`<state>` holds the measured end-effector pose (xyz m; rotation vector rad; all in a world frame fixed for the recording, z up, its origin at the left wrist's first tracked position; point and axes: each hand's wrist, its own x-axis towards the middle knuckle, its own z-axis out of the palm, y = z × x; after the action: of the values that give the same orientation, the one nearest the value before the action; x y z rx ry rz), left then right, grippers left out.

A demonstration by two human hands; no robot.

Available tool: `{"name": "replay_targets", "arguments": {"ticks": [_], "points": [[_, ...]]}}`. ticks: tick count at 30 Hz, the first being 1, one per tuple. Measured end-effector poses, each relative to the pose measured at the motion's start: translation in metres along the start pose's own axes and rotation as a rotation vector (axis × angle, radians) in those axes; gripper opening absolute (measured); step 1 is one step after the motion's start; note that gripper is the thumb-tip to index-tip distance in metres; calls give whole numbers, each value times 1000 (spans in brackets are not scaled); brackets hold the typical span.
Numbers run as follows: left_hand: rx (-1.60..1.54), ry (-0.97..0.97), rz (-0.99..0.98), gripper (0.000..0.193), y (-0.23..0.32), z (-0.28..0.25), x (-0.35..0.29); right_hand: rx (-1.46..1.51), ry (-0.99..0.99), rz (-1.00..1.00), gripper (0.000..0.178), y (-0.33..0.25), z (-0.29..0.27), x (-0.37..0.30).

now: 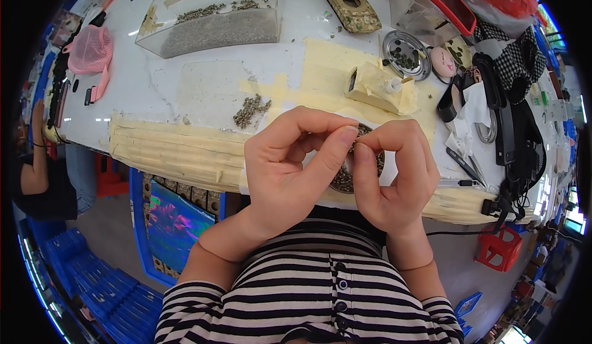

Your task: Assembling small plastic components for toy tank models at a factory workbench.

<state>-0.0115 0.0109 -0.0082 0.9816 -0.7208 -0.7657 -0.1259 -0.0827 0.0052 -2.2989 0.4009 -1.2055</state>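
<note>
My left hand (280, 168) and my right hand (398, 174) meet at the table's front edge. Each has thumb and index finger pinched, the tips almost touching. Whatever is between them is too small and too covered to make out. Directly beneath the fingertips lies a round dish filled with small grey-brown parts (353, 174), partly hidden by both hands. A loose pile of similar small parts (251, 110) rests on the table beyond my left hand. Past my right hand stands a block wrapped in cream tape (377, 90), with a white nub on top.
A clear box (271, 29) of grey granules and small parts stands at the far left. Beyond lie a camouflage model vehicle hull (351, 11) and a metal dish (425, 68) with dark green bits. Tweezers (462, 162) and straps (502, 116) crowd the right. Another person's arm (37, 153) shows far left.
</note>
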Motion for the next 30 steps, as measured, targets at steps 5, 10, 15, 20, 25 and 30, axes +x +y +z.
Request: {"name": "replay_targets", "arguments": {"ticks": [5,10,15,20,25,30], "points": [[60,3,28,14,-1,1,0,-71,32,-49,17,1,4,-4],[-112,27,-125,12,-1,3,0,-97,37,-58,19,2,6,-6],[-195,31,-194,13,-2,-1,1,-125,48,-126,22,3,6,-6],[-196,71,-186,13,-1,1,0,-141,42,-132,22,3,5,-6],[-179,60,-176,13,-2,1,0,-138,46,-132,22,4,5,-7],[-114,85,-147,12,-2,0,1,-85,34,-71,20,0,4,-5]]}}
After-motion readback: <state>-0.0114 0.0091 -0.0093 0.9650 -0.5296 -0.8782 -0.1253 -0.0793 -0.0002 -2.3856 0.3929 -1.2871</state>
